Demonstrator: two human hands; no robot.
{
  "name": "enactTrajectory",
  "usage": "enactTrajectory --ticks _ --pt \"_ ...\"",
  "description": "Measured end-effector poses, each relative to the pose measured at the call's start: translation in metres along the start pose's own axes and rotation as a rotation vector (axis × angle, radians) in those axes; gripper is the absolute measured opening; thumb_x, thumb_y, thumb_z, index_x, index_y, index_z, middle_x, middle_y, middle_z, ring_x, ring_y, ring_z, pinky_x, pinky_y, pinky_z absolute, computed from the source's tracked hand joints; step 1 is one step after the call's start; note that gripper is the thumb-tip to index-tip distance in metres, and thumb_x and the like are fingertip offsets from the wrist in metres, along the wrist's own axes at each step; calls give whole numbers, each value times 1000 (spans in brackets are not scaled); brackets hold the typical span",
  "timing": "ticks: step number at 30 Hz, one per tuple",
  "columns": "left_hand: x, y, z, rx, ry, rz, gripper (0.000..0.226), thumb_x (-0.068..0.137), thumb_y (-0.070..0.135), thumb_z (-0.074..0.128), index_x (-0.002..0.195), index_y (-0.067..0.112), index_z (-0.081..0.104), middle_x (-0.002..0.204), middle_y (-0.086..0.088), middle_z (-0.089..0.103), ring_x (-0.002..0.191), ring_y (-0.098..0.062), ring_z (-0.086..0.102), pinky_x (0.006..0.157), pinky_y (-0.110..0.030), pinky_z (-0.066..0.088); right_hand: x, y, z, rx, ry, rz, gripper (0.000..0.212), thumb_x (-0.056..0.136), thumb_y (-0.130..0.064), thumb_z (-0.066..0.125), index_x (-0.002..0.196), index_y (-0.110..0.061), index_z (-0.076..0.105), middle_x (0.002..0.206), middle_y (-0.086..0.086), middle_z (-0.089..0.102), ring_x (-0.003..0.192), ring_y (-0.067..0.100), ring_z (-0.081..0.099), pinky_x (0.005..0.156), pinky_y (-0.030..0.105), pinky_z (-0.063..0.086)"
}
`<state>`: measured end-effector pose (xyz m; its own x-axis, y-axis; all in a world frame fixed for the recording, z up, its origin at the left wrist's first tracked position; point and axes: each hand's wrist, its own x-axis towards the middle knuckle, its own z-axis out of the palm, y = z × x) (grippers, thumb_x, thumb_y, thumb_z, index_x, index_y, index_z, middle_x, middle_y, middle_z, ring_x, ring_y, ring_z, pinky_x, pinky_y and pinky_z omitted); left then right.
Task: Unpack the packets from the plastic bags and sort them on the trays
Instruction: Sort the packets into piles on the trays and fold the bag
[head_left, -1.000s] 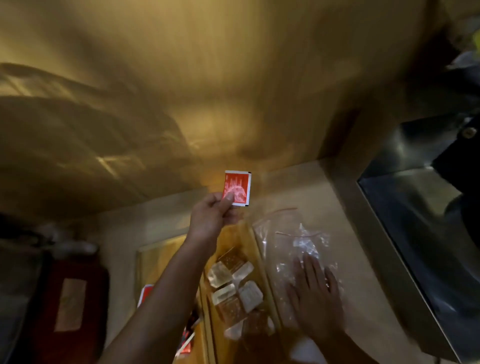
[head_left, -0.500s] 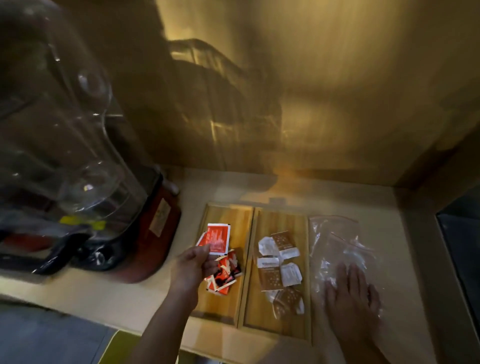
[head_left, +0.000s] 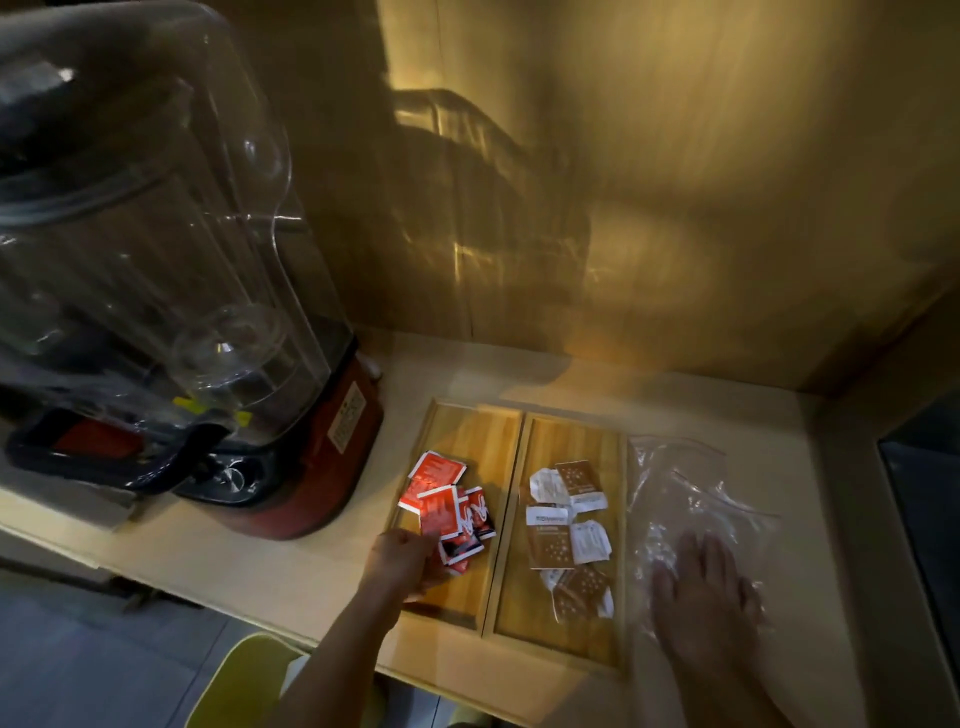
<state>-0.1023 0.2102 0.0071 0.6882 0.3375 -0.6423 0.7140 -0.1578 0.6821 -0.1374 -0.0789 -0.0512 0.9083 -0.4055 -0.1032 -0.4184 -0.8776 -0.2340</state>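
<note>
Pinching a red packet (head_left: 440, 512) right over the left tray's (head_left: 470, 431) pile, left hand (head_left: 402, 558) just lets go; right hand (head_left: 701, 587) lies flat and open on the plastic bag (head_left: 685, 483).

Head view, steeply downward.
One wide-angle camera looks forward over the tabletop (head_left: 322, 582), close above both hands.

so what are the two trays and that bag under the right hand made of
Trays: look like light wood with a smooth, faintly glossy finish; straight grain lines show. Bag: thin clear plastic, glossy; it is crinkled, and the counter shows through it.
</note>
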Motion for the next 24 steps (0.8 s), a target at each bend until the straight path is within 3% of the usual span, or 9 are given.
enactTrajectory --ticks 3,6,11,14,19,24 --pt "0 8 -4 260 150 84 31 84 32 61 94 3 63 81 -15 71 66 -28 64 59 -34 50 6 2 -6 -11 -105 -3 50 88 -40 39 135 -21 38 149 7 34 139 22 24 110 45 22" --pt "-13 23 0 440 309 212 31 88 27 55 109 4 61 104 -19 68 93 -35 64 68 -31 43 16 6 -12 5 -150 1 41 82 -42 46 119 -27 47 136 1 45 130 18 37 103 42 31" --pt "-45 63 50 419 157 585 13 90 19 52 92 13 63 75 -2 64 75 -22 65 62 -28 44 32 10 -36 111 -207 93 26 80 -36 47 100 -23 60 114 2 59 110 21 54 91 38 35" --pt "-50 75 96 486 7 707 13 89 20 54 96 12 62 94 -9 69 91 -26 63 68 -27 40 36 14 -50 168 -119 145 21 80 -28 50 94 -19 63 107 5 62 104 24 58 89 37 38" --pt "-50 73 167 588 -167 711 39 88 29 56 122 10 50 124 -11 58 114 -25 54 93 -32 43 44 27 -59 251 -10 299 29 76 -20 54 103 -12 59 111 10 60 105 28 56 92 39 40" --pt "-34 62 208 560 -203 502 56 78 29 69 122 5 45 125 -16 55 114 -31 54 96 -45 46 50 41 -55 388 -82 579 39 66 -24 61 103 -13 53 108 10 62 101 30 59 89 39 45"
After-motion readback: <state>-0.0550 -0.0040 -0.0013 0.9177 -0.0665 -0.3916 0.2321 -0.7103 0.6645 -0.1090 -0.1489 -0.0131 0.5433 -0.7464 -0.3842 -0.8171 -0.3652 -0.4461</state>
